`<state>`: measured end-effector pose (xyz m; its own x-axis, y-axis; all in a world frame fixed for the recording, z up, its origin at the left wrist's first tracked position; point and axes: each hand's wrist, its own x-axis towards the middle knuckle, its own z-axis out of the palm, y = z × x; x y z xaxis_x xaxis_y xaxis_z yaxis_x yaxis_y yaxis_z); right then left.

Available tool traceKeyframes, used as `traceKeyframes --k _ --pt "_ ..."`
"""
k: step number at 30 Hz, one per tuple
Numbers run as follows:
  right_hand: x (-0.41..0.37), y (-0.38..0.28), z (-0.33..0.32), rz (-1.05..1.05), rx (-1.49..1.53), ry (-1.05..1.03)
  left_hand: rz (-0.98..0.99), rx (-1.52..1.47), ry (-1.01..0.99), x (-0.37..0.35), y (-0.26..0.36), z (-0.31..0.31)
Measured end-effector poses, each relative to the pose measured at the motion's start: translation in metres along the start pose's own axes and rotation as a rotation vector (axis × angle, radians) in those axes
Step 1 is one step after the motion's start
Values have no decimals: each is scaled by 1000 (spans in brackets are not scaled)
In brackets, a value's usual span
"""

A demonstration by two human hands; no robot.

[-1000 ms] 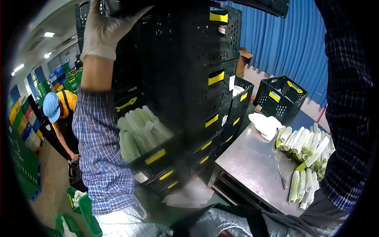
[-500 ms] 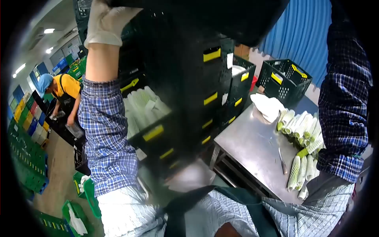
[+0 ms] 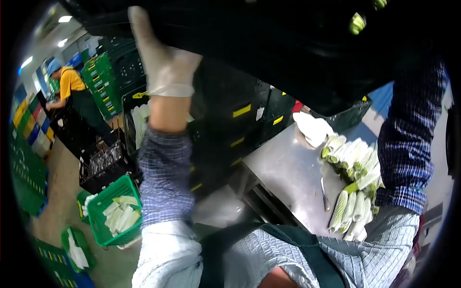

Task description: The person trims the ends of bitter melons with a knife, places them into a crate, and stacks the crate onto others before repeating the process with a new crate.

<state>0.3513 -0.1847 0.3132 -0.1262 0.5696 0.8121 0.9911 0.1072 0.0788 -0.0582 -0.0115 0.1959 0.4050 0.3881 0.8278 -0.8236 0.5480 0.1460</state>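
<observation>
A large dark crate (image 3: 269, 43) is lifted across the top of the head view, with bits of green showing through its holes. My left hand (image 3: 168, 67), in a pale glove, is closed on the crate's left end. Its thumb points up along the side, and the other fingers are mostly hidden. My right arm in a checked sleeve (image 3: 408, 139) reaches up to the crate's right end, where the crate and dark surroundings hide the hand. Below are long green vegetables in white foam nets (image 3: 353, 153) on a metal table (image 3: 283, 168).
A knife (image 3: 325, 194) and a white cloth (image 3: 312, 128) lie on the table. Stacked dark crates (image 3: 230, 101) stand ahead. At lower left are a green basket (image 3: 98, 225) with pale pieces and a black crate (image 3: 89, 177). A co-worker (image 3: 72, 86) stands at far left.
My view has turned, bringing the green basket fully into sight. The lifted crate fills more of the top and right. My left hand appears lower and further right.
</observation>
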Motion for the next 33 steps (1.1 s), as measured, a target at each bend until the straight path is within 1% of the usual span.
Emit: traceKeyframes --k 1,3,4,5,6,9,10,13,18,21,23,24,26,27,28,29,31,33 --pt "1 0 -4 7 6 9 -14 -103 -23 -5 -8 -5" --pt "9 0 -10 13 16 33 276 117 165 -7 -29 -12" --pt "11 -1 -12 19 18 43 299 150 187 -7 -33 -4" --pt "11 -2 -14 28 26 53 311 178 213 -11 -36 5" --pt "13 -3 -16 37 29 61 287 122 223 -15 -39 15" --pt "17 -8 -14 56 48 73 229 83 200 -18 -28 19" --pt "17 -11 -13 58 55 79 254 116 233 -20 -25 18" --pt "16 -14 -17 69 69 106 228 110 175 -28 -27 20" --pt "18 -23 -12 53 99 123 324 51 241 -60 -47 20" --pt "15 -39 -7 17 136 155 373 33 313 -77 -55 37" --pt "6 -57 7 -20 189 160 437 48 417 -108 -54 54" --pt "3 -70 17 -48 232 161 435 25 383 -126 -50 64" --pt "-3 -99 39 -99 329 164 503 172 581 -159 -33 75" --pt "-10 -113 54 -121 377 163 526 233 697 -184 -26 65" --pt "-21 -131 70 -137 436 159 423 229 833 -215 -16 49" --pt "-36 -145 83 -168 509 161 362 521 810 -239 -14 48" --pt "-57 -182 118 -219 655 164 395 131 730 -284 -3 49" --pt "-107 -214 145 -266 901 134 507 772 909 -349 13 -48"
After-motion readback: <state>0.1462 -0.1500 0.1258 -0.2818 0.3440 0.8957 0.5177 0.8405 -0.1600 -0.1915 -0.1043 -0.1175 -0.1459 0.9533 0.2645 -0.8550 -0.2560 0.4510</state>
